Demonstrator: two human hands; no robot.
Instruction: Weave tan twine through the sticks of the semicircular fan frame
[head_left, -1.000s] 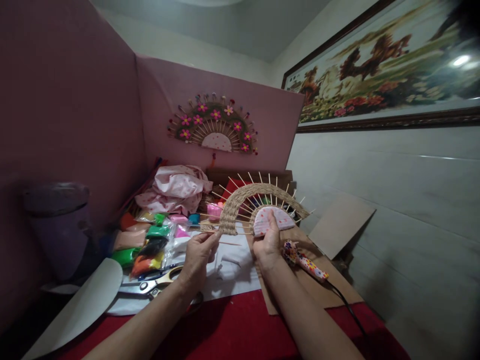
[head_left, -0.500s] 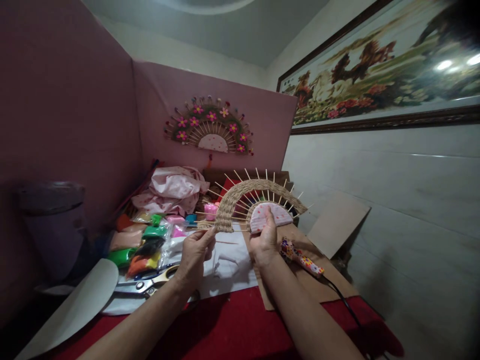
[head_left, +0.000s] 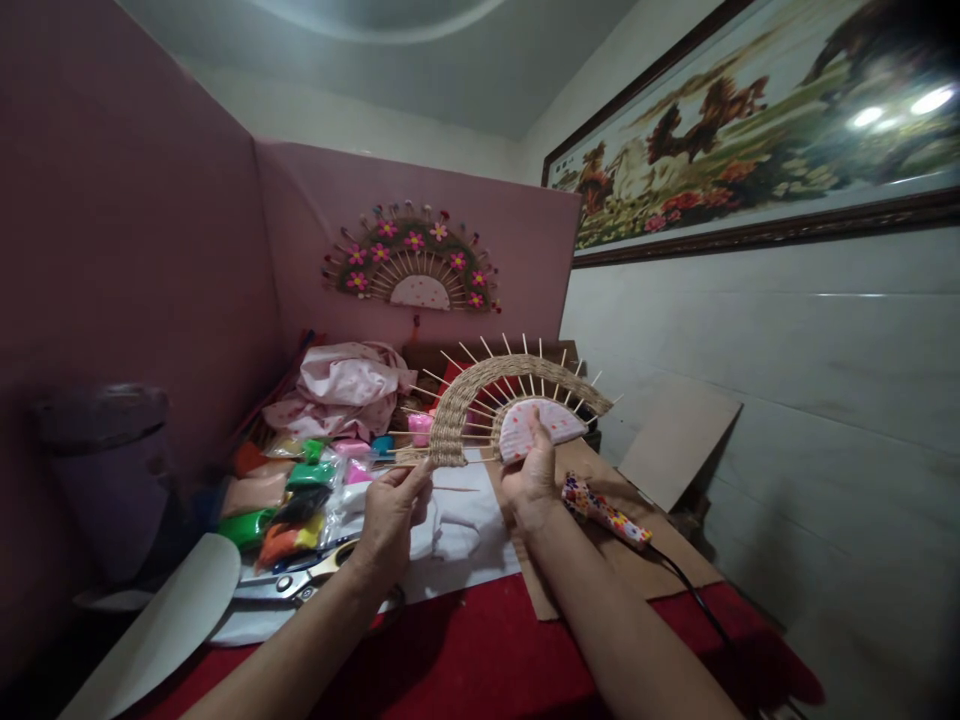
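Over the table I hold up a fan-shaped piece, a woven tan cord arch on thin wooden sticks that poke out past its outer edge. Its half-round base is covered in white cloth with pinkish-red spots. My right hand grips this base, thumb on the front and fingers hidden behind. My left hand pinches the arch's lower left end between thumb and fingers. Under the hands lie a white sheet and a loose thin stick.
A finished-looking flowered fan hangs on the pink panel. Bags of coloured clay, crumpled pink cloth and large scissors lie at left. A flower-patterned corded tool rests on cardboard at right, above red cloth.
The view has shifted slightly, so the panel and hanging fan sit a little lower and further left. Both hands keep the same hold on the woven fan.
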